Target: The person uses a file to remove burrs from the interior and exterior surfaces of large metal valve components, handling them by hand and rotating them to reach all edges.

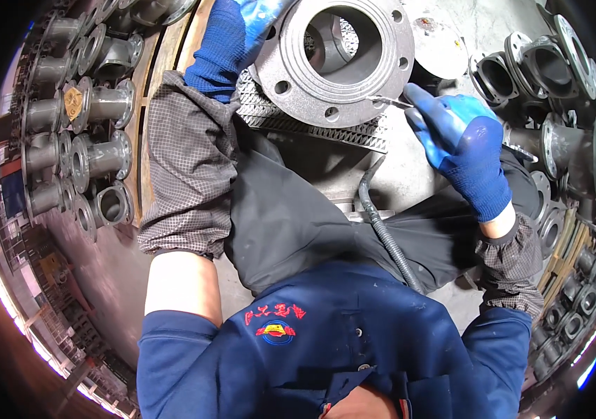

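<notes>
A large grey flanged pipe fitting [291, 91] stands in front of me with its round opening facing up and bolt holes around its rim. It rests on a metal stand with a raised tread pattern [354, 133]. My left hand [259, 24], in a blue glove, grips the far left edge of the flange; the upper edge of the picture cuts off part of its fingers. My right hand [452, 122], gloved in blue too, is closed on a thin metal rod-like tool [396, 103]. Its tip touches the flange's near right rim, by a bolt hole.
Rows of flanged pipe fittings [106, 101] stand on a wooden pallet [150, 105] at the left. More fittings [570, 150] are stacked at the right. A round pale disc [441, 52] lies beyond my right hand. A dark ribbed hose [385, 237] runs between my legs.
</notes>
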The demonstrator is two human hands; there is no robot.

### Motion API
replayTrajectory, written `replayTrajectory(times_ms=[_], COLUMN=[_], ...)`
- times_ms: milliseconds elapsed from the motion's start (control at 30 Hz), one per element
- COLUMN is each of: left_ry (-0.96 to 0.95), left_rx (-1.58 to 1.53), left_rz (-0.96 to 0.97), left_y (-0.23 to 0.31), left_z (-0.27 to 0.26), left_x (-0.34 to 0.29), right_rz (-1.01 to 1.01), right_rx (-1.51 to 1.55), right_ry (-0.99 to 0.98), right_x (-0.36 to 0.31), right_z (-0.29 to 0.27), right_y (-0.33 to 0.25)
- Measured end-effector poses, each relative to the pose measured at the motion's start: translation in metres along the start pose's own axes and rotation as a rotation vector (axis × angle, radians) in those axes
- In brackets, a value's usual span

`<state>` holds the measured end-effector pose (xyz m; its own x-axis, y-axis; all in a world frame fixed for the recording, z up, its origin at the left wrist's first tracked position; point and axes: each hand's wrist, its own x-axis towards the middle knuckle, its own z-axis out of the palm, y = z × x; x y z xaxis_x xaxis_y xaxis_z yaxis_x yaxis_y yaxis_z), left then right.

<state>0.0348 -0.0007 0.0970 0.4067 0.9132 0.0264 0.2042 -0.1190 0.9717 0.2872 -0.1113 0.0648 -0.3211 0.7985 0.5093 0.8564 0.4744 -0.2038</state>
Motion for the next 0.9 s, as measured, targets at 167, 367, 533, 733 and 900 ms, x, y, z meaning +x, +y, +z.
replayTrajectory(times_ms=[167, 367, 533, 733, 900], left_ry=[0.037, 0.055, 0.057, 0.048, 0.045], left_rx=[0.036, 0.044, 0.038, 0.032, 0.036], left_rz=[-0.042, -0.064, -0.065, -0.068, -0.066], left_y=[0.003, 0.001, 0.001, -0.001, -0.002], left_z=[-0.005, -0.012, -0.012, -0.012, -0.013], left_x=[-0.027, -0.041, -0.041, -0.038, -0.035], right_rz=[-0.115, -0.275, -0.304, -0.311, -0.272], right_rx=[-0.156, -0.341, -0.391, -0.392, -0.387], right_ry=[-0.123, -0.172, -0.195, -0.226, -0.263], right_x=[0.004, 0.011, 0.022, 0.028, 0.029], right_z=[0.007, 0.011, 0.009, 0.004, 0.002], right_y=[0.008, 0.016, 0.013, 0.015, 0.011])
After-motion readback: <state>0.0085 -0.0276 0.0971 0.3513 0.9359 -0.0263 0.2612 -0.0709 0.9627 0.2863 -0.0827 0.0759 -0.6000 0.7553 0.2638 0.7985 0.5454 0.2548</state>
